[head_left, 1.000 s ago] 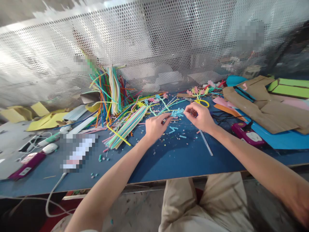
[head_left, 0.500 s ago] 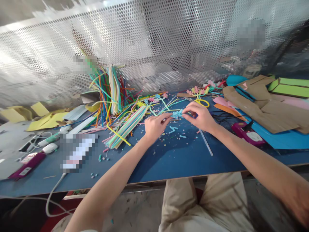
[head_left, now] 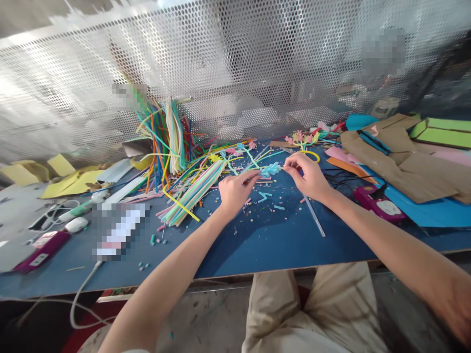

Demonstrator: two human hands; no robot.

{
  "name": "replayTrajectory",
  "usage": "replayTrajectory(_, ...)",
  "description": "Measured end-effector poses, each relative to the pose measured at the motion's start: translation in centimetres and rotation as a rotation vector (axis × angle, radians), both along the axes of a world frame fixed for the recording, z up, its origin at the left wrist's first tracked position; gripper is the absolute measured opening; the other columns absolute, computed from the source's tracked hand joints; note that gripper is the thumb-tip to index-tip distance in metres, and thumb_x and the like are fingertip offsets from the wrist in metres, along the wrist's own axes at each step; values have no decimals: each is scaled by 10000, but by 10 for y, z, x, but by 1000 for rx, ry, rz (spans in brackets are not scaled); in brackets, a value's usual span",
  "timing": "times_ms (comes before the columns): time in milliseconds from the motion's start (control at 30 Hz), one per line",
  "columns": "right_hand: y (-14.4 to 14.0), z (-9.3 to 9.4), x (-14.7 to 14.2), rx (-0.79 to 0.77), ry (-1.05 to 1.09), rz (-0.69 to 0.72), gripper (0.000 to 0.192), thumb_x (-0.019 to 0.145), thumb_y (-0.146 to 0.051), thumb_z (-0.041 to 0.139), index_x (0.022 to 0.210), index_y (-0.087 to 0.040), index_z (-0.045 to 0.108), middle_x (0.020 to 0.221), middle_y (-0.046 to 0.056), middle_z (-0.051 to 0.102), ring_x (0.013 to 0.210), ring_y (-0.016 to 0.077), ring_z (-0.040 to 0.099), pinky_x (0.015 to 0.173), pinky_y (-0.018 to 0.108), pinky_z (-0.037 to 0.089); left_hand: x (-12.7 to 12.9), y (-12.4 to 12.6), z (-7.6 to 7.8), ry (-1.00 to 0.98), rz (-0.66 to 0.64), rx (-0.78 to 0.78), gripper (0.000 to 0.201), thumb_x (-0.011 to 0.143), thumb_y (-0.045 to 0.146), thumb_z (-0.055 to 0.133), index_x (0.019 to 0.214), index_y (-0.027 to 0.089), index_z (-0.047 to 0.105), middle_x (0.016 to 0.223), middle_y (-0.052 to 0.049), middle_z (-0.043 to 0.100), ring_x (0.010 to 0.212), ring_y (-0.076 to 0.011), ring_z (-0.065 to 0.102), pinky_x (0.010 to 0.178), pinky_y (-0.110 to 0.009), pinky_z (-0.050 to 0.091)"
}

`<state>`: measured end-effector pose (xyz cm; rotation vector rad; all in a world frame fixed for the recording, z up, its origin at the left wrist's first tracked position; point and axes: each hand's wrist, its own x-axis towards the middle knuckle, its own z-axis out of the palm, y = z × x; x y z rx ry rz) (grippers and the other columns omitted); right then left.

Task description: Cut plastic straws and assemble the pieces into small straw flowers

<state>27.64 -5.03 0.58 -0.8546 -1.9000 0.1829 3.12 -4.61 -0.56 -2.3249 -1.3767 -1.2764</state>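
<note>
Shaping step, apparently: my left hand (head_left: 235, 194) pinched the blue chenille-stem sprig (head_left: 271, 170) at nine o'clock from my right hand (head_left: 305, 175), whose grip I couldn't tell; next move likely called for steady pinching.

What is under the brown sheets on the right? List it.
Along the near edge of the brown sheets, a blue sheet sticks out; an orange sheet and a pink sheet show at their left. Whatever lies under the middle is covered.
</note>
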Motion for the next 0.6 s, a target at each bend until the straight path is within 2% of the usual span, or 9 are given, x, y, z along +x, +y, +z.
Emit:
replayTrajectory(133, -1, -1, 0, -26, 7, -9, 151, 976, -372, 518, 915, -242, 566, 904, 39, 595, 750, 166, 558, 681, 317, 477, 0, -1, 1, -7, -23, -2, 168, 926, 406, 655, 1001, 324, 781, 888, 36, 791, 674, -118, 707, 670, -247, 506)
replayTrajectory(200, -1, -2, -1, -56, -18, 0, 153, 942, -395, 585, 974, -245, 582, 923, 35, 608, 718, 154, 551, 665, 314, 479, 0, -1, 2, -12, -57, -9, 151, 941, 367, 640, 990, 315, 773, 960, 43, 789, 721, -113, 718, 688, -238, 515)
replayTrajectory(267, -1, -5, -2, -98, -39, 12, 241, 902, -402, 650, 1074, -245, 590, 952, 32, 630, 699, 146, 555, 659, 313, 489, 0, -2, 4, -8, -96, -18, 154, 957, 337, 616, 981, 301, 764, 1007, 41, 784, 783, -114, 726, 703, -230, 521)
replayTrajectory(333, 1, -7, -4, -141, -38, 34, 260, 900, -386, 655, 1107, -237, 607, 956, 32, 658, 724, 150, 588, 675, 314, 508, 0, -3, 5, 11, -137, -24, 173, 973, 316, 587, 966, 288, 757, 1032, 34, 778, 821, -112, 724, 724, -225, 524)
replayTrajectory(400, 2, -8, -4, -161, -10, 51, 189, 922, -370, 625, 1050, -232, 644, 934, 32, 683, 778, 163, 629, 707, 319, 529, 1, -4, 5, 29, -163, -33, 175, 977, 318, 578, 988, 273, 747, 1024, 20, 775, 775, -101, 708, 733, -227, 526)
replayTrajectory(500, 3, -8, -4, -144, 20, 67, 146, 932, -361, 613, 981, -239, 675, 943, 31, 703, 830, 175, 656, 746, 338, 550, 2, -3, 4, 37, -179, -67, 233, 953, 370, 616, 1125, 242, 706, 1014, -18, 763, 673, -94, 662, 727, -245, 536)
replayTrajectory(600, 2, -6, -3, -115, 8, 94, 118, 930, -343, 619, 966, -253, 686, 961, 27, 705, 863, 180, 666, 770, 351, 559, 2, 0, 2, 59, -226, -76, 299, 954, 388, 613, 1194, 224, 684, 1083, -53, 749, 752, -117, 685, 765, -267, 553)
